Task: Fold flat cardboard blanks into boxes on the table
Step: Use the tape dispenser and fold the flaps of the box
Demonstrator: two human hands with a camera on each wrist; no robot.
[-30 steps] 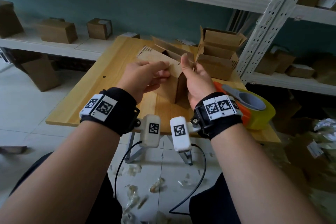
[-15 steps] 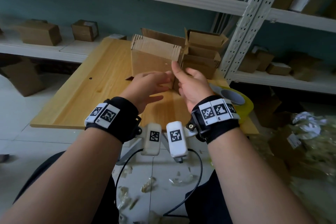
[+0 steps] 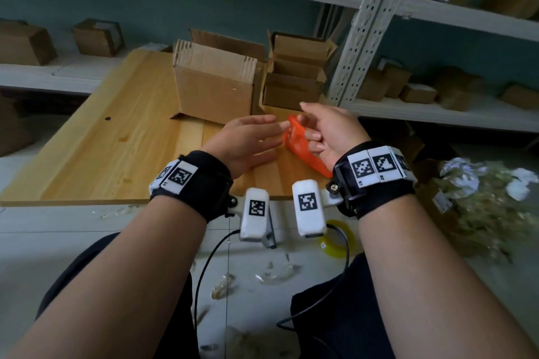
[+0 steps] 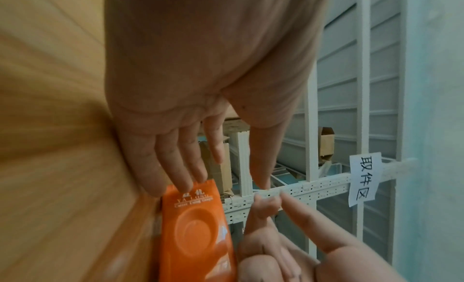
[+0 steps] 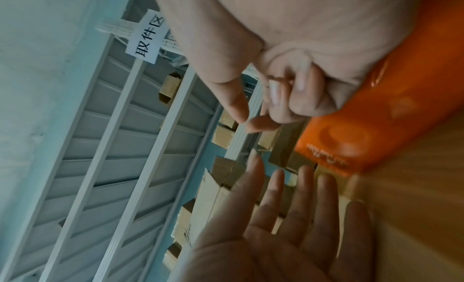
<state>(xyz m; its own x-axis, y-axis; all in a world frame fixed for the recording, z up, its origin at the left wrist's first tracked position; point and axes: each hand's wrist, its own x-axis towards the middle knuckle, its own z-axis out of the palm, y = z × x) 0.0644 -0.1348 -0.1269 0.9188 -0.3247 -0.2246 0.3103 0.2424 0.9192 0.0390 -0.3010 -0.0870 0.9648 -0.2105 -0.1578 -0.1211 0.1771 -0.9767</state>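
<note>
Standing on the wooden table [image 3: 96, 154], the folded cardboard box [image 3: 214, 87] sits behind both hands with its top flaps up, and a stack of open boxes [image 3: 294, 73] is just beside it against the white shelf upright [image 3: 358, 35]. Between the hands lies an orange tape dispenser [image 3: 303, 148]. The left hand [image 3: 245, 143] is spread flat, fingertips at the dispenser's end, holding nothing. The right hand [image 3: 329, 131] has its lower fingers curled, index and thumb out, gripping nothing.

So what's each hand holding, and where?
No firm hold shows. The left hand touches the orange tape dispenser at its front end with straight fingertips; the right hand, fingers curled, lies beside its body, enclosing nothing.
</note>
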